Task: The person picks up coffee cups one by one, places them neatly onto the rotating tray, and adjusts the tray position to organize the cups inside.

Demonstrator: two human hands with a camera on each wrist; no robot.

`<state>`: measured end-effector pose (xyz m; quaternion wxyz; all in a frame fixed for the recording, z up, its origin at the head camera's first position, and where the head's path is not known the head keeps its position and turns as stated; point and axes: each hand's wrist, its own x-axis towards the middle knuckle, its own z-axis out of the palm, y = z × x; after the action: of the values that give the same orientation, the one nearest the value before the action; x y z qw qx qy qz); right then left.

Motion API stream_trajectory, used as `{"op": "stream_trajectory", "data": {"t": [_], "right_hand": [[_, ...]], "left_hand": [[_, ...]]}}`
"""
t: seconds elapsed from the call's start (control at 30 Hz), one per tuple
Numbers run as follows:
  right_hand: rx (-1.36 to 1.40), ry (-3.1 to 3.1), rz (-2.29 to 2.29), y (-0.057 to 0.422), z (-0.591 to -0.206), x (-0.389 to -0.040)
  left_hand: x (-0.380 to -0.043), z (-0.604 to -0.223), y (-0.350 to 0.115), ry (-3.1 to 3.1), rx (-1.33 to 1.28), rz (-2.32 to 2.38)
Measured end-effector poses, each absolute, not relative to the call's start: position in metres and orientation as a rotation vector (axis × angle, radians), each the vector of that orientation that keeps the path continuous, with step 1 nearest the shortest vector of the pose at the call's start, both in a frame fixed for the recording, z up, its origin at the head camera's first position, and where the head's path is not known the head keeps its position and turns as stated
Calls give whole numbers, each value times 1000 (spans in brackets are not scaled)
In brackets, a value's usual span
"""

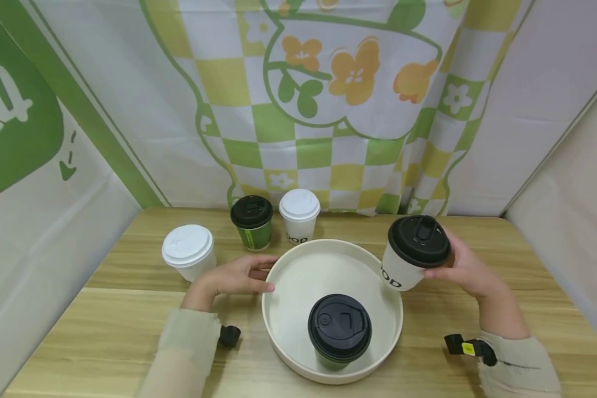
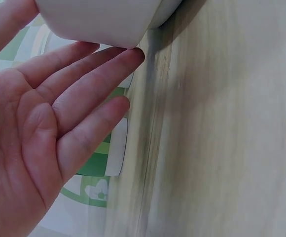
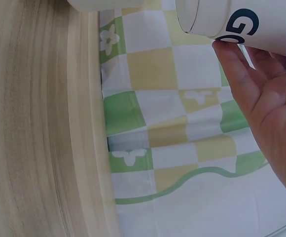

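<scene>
My right hand grips a white paper cup with a black lid, fingers and thumb round its side. The cup hangs at the right rim of the round cream tray, tilted a little, and dark lettering shows on its wall. In the right wrist view its base is clear of the tabletop. My left hand is at the tray's left edge, its fairly straight fingers against the outer wall. A green cup with a black lid stands inside the tray, towards the front.
Behind the tray stand a small green cup with a black lid and a white cup with a white lid. Another white-lidded cup is beside my left wrist. A patterned curtain hangs along the wooden table's back edge.
</scene>
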<state>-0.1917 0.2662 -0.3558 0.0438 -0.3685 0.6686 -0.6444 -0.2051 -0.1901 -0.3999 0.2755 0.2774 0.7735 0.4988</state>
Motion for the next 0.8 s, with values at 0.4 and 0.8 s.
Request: {"op": "stream_trajectory", "data": {"t": [0.4,0.8], "right_hand": [[-1127,2063,-1950,266,-357,-193],[-1140,2043,-1956,266,-356,-191]], "left_hand": [[-179,-388,-206,2190,797,1364],[-159,-387,-210,2214,824,1317]]}}
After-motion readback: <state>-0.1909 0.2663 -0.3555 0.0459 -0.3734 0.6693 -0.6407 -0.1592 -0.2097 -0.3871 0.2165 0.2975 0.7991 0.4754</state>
